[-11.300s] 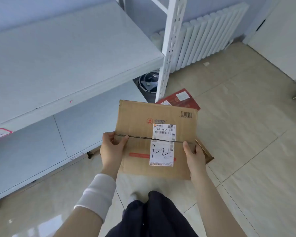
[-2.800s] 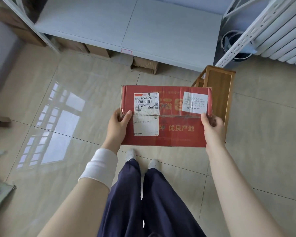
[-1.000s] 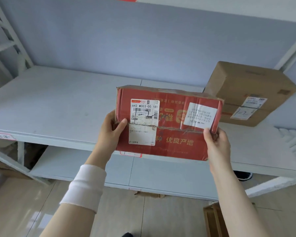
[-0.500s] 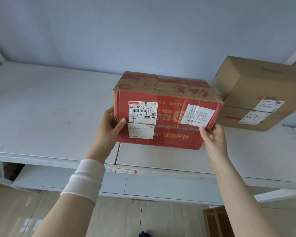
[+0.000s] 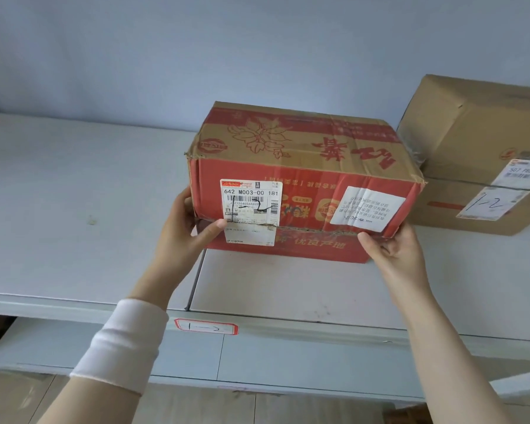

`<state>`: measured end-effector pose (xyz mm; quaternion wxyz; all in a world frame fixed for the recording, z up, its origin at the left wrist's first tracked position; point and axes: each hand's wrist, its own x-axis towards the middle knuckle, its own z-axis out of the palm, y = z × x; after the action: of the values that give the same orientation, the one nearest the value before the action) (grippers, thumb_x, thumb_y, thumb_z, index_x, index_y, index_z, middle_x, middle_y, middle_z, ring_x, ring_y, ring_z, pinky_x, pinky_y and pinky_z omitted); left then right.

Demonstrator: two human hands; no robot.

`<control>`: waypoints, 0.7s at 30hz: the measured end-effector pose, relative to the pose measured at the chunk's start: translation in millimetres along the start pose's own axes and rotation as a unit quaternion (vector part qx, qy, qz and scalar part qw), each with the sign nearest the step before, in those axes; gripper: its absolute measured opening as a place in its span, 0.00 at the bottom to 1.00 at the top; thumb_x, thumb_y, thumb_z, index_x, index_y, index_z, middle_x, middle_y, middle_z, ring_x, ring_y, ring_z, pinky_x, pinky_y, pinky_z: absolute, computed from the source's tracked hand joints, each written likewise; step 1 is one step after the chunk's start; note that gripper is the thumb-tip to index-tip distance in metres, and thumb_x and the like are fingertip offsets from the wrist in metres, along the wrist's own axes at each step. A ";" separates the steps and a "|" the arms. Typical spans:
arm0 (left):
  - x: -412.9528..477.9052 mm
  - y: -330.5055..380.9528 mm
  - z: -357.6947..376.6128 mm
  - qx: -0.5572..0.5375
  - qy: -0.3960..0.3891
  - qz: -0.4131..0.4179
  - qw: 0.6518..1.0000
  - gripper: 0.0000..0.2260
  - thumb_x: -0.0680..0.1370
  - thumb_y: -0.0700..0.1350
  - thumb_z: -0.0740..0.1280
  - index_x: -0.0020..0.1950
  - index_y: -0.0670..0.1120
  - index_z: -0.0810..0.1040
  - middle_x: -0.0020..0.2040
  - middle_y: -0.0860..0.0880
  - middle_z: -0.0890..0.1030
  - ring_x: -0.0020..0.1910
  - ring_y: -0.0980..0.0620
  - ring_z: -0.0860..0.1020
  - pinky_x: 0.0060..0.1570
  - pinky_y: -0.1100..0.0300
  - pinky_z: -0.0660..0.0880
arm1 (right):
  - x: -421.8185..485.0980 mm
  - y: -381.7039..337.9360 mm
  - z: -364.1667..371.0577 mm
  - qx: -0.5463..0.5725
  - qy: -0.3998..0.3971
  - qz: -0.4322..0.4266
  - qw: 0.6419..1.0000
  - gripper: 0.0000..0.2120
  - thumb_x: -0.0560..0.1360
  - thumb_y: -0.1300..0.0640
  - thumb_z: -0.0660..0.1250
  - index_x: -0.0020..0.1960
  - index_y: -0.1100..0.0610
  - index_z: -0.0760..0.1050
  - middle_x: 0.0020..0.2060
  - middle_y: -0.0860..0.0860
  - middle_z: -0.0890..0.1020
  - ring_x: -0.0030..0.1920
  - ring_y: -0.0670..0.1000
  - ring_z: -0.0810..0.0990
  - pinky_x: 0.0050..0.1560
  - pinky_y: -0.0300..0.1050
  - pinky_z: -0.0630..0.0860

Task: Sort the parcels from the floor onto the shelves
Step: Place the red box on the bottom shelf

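Found red box (image 5: pixel 303 185) on shelf (image 5: pixel 74 209), just left of brown box (image 5: pixel 478 154); cannot tell whether touching it, nor whether fully set down. Gripped at left end by left hand (image 5: pixel 184 231), thumb across label (image 5: pixel 251 206). Gripped at lower right corner by right hand (image 5: pixel 395 249), thumb on front face. Noted both boxes taped closed, contents hidden. Read handwritten "1-2" on both boxes' labels and on shelf tag (image 5: pixel 205 326).

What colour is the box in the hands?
Red and cardboard brown, with a flower print on top: the box, in the head view.
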<state>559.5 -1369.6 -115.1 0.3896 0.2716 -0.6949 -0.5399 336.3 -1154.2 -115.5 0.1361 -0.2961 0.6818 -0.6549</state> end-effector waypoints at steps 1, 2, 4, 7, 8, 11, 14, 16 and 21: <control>1.6 -1.7 2.5 0.005 0.011 0.004 1.000 0.31 0.69 0.42 0.74 0.68 0.40 0.65 0.55 0.52 0.79 0.52 0.61 0.78 0.53 0.66 0.76 | 1.7 1.8 1.6 -0.011 0.006 -0.001 1.000 0.23 0.72 0.63 0.69 0.65 0.56 0.68 0.57 0.48 0.80 0.57 0.47 0.79 0.58 0.41 0.75; 3.5 -3.2 5.4 0.010 0.027 0.009 1.000 0.27 0.70 0.38 0.73 0.67 0.39 0.67 0.54 0.53 0.79 0.49 0.63 0.78 0.51 0.68 0.76 | 3.9 3.0 3.2 -0.018 0.013 -0.005 1.000 0.22 0.72 0.62 0.70 0.63 0.55 0.69 0.55 0.47 0.81 0.56 0.46 0.80 0.56 0.39 0.76; 8.2 -4.7 10.5 0.026 0.056 0.016 0.998 0.23 0.71 0.35 0.71 0.63 0.42 0.68 0.50 0.55 0.78 0.44 0.67 0.78 0.47 0.69 0.76 | 10.6 4.3 5.5 -0.021 0.025 -0.011 0.999 0.21 0.71 0.62 0.71 0.61 0.54 0.70 0.53 0.44 0.81 0.52 0.40 0.80 0.51 0.32 0.76; 20.3 -5.1 13.4 0.024 0.065 0.008 0.998 0.21 0.71 0.35 0.71 0.61 0.45 0.68 0.49 0.56 0.78 0.44 0.67 0.78 0.49 0.67 0.77 | 23.7 6.1 7.2 -0.019 0.037 -0.013 0.999 0.22 0.70 0.62 0.71 0.62 0.56 0.70 0.53 0.45 0.80 0.49 0.37 0.80 0.48 0.29 0.76; 25.2 -4.6 14.0 0.025 0.066 0.005 0.997 0.21 0.71 0.36 0.71 0.60 0.45 0.68 0.49 0.56 0.78 0.43 0.68 0.78 0.49 0.67 0.77 | 28.8 6.8 8.2 -0.020 0.037 -0.012 0.999 0.23 0.70 0.61 0.72 0.63 0.57 0.70 0.53 0.45 0.80 0.50 0.37 0.80 0.49 0.30 0.76; 42.6 -5.3 15.9 0.040 0.066 0.002 0.997 0.20 0.72 0.37 0.71 0.59 0.46 0.68 0.48 0.57 0.78 0.42 0.69 0.78 0.46 0.69 0.77 | 45.2 8.0 13.3 -0.023 0.032 -0.012 0.999 0.24 0.70 0.59 0.72 0.64 0.56 0.69 0.55 0.46 0.80 0.54 0.41 0.80 0.53 0.35 0.76; 60.3 -7.1 18.7 0.047 0.061 -0.001 0.997 0.20 0.72 0.37 0.71 0.61 0.45 0.68 0.48 0.57 0.77 0.42 0.67 0.78 0.45 0.70 0.76 | 62.0 8.5 19.6 -0.024 0.032 -0.007 0.999 0.24 0.71 0.60 0.72 0.65 0.56 0.69 0.56 0.46 0.80 0.55 0.42 0.79 0.53 0.35 0.76; 69.1 -6.6 20.7 0.046 0.056 -0.004 0.997 0.21 0.72 0.37 0.71 0.62 0.44 0.67 0.48 0.57 0.77 0.44 0.64 0.77 0.46 0.67 0.76 | 71.6 9.1 22.8 -0.026 0.033 -0.008 0.999 0.24 0.71 0.60 0.71 0.64 0.56 0.69 0.56 0.48 0.80 0.54 0.41 0.79 0.51 0.33 0.76; 84.2 -12.0 24.4 0.053 0.052 -0.011 0.997 0.21 0.73 0.37 0.71 0.62 0.44 0.66 0.48 0.57 0.76 0.46 0.61 0.77 0.48 0.65 0.75 | 87.2 11.1 27.6 -0.026 0.036 0.000 0.999 0.21 0.72 0.59 0.71 0.62 0.55 0.69 0.55 0.48 0.79 0.53 0.43 0.78 0.42 0.26 0.75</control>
<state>492.4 -1426.9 -108.6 0.4044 0.3274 -0.6983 -0.4916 281.0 -1227.8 -111.6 0.1032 -0.2758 0.7032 -0.6472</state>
